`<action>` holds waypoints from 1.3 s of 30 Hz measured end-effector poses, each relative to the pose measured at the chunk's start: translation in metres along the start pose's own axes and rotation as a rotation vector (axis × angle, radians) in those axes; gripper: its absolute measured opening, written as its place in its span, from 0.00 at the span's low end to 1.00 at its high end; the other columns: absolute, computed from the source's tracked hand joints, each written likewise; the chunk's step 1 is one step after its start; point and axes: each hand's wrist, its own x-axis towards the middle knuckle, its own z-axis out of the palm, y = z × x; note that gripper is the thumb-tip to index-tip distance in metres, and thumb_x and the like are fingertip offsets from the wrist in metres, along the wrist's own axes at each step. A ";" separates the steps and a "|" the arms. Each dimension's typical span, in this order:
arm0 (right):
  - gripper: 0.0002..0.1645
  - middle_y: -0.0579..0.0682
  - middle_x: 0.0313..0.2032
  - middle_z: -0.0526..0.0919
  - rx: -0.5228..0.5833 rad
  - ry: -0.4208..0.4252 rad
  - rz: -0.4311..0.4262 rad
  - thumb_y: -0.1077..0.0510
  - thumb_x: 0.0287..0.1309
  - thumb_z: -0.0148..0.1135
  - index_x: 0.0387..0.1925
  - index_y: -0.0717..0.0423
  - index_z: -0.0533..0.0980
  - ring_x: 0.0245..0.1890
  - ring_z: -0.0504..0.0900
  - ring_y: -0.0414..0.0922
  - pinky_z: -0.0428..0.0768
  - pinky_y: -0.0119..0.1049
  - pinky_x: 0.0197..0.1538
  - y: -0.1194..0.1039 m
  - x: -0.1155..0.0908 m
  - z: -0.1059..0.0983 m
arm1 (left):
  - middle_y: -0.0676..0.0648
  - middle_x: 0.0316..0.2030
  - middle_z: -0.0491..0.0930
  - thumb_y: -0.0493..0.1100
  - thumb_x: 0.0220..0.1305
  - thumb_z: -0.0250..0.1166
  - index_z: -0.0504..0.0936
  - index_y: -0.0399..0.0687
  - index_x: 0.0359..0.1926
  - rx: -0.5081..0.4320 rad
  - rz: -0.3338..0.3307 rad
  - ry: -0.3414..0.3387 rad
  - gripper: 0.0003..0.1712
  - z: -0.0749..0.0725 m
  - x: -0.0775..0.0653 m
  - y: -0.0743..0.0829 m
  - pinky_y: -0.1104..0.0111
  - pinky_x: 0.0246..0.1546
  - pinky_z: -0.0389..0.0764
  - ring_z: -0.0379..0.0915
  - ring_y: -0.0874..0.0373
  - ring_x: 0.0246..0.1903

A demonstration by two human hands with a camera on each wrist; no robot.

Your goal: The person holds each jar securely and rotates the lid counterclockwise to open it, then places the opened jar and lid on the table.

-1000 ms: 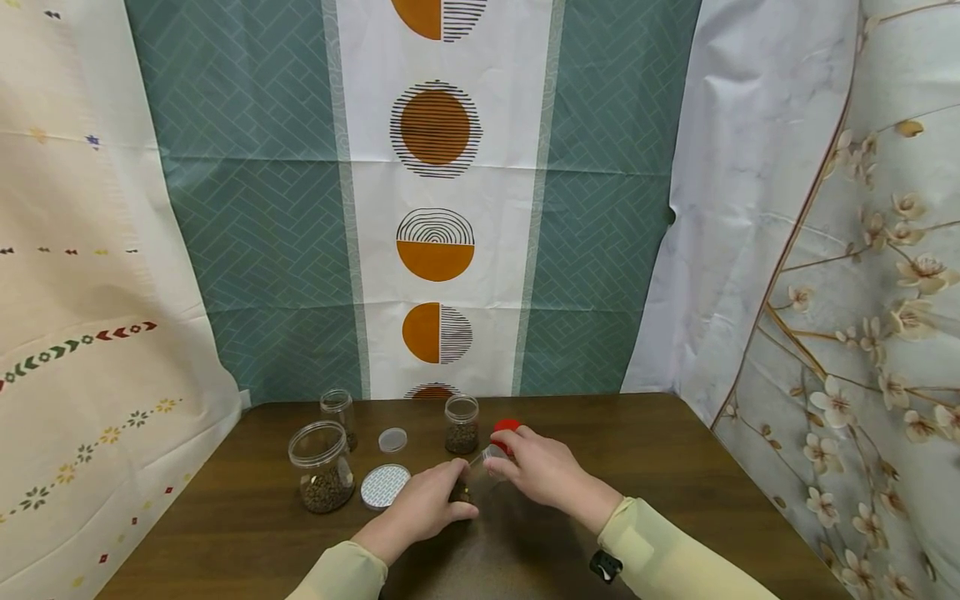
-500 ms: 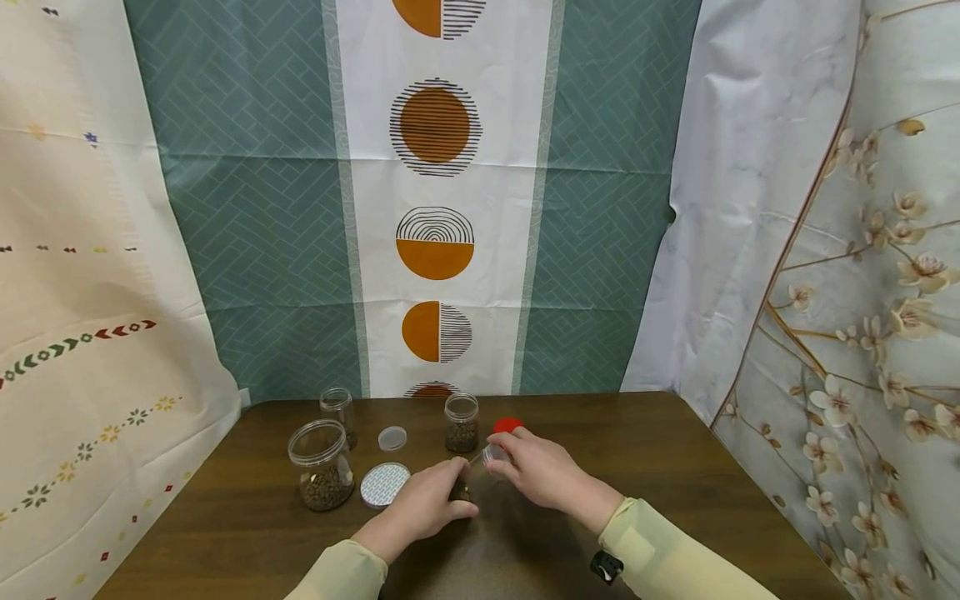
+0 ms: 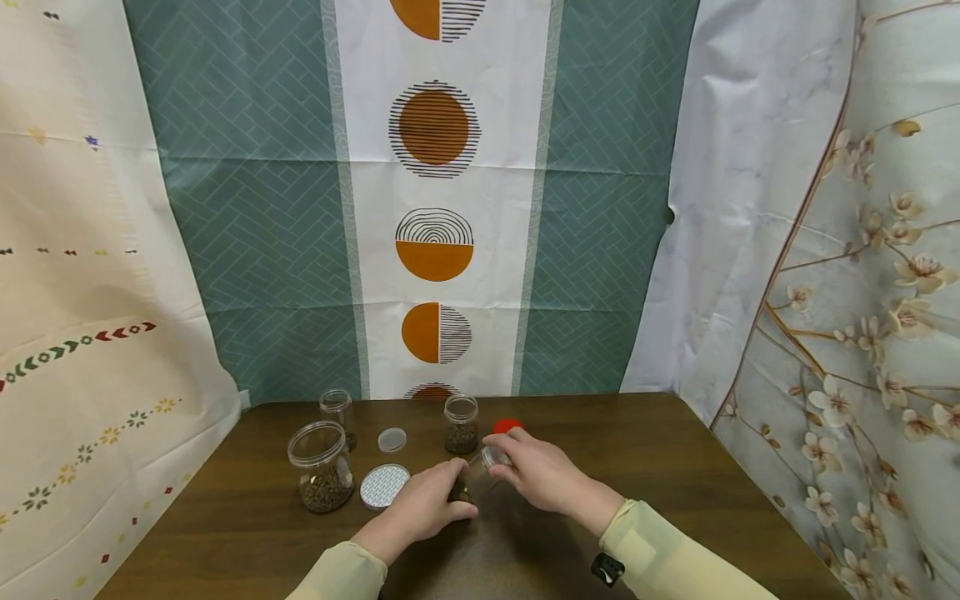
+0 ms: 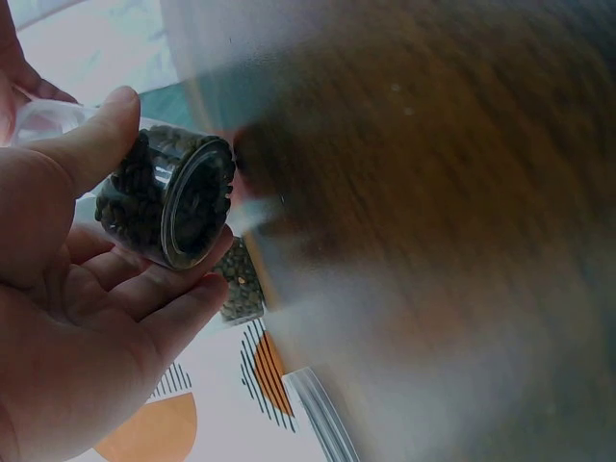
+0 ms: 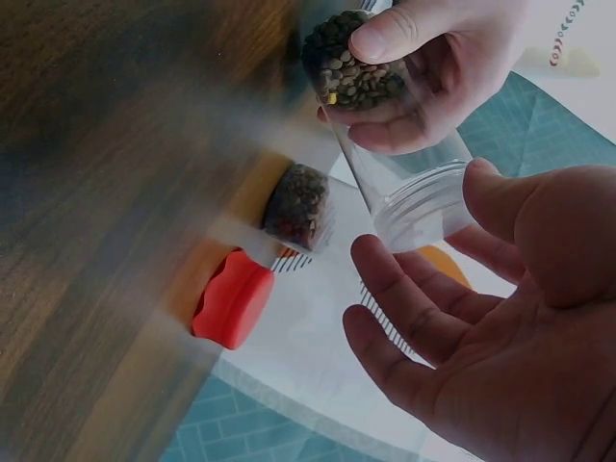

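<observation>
In the head view my left hand (image 3: 423,502) grips a clear jar around its lower part, and dark pellet-like grains (image 5: 358,72) fill its bottom. Tilted, the jar (image 4: 159,192) points its mouth toward my right hand (image 3: 546,475). Between the thumb and fingers of that hand is a clear ribbed lid (image 5: 423,207) at the jar's mouth. Whether the lid is seated or loose I cannot tell. Just beyond the right fingers lies a red scalloped lid (image 5: 233,298). A smaller clear jar of grains (image 3: 461,427) stands open behind the hands.
At the left stand a wide open jar (image 3: 321,468) part-filled with grains and a slim open jar (image 3: 337,408). A large white-lined lid (image 3: 385,486) and a small translucent lid (image 3: 392,439) lie on the brown wooden table (image 3: 637,467). Patterned cloth (image 3: 607,275) hangs behind.
The right fingers have turned slightly on the lid and shifted a little to the left, showing more of the red lid behind. The left hand and its jar stay in place.
</observation>
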 end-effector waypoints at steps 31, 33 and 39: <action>0.28 0.52 0.60 0.81 0.014 0.039 -0.086 0.62 0.71 0.75 0.69 0.54 0.77 0.49 0.88 0.52 0.87 0.53 0.51 0.003 -0.001 0.001 | 0.49 0.49 0.85 0.52 0.67 0.82 0.81 0.43 0.59 -0.016 -0.011 -0.007 0.29 0.000 0.000 -0.001 0.50 0.46 0.84 0.84 0.50 0.46; 0.29 0.52 0.61 0.81 0.028 0.031 -0.088 0.62 0.71 0.76 0.69 0.53 0.77 0.51 0.88 0.52 0.87 0.53 0.51 0.003 0.000 0.001 | 0.49 0.49 0.85 0.52 0.67 0.82 0.81 0.43 0.59 -0.012 -0.015 -0.004 0.29 0.000 0.000 -0.001 0.50 0.46 0.84 0.84 0.50 0.46; 0.33 0.52 0.65 0.77 0.085 -0.002 -0.033 0.56 0.74 0.75 0.74 0.52 0.73 0.54 0.85 0.50 0.86 0.51 0.55 0.003 0.002 -0.003 | 0.51 0.48 0.84 0.52 0.67 0.82 0.81 0.44 0.57 -0.003 -0.015 0.005 0.27 0.000 0.000 -0.001 0.51 0.45 0.84 0.83 0.51 0.45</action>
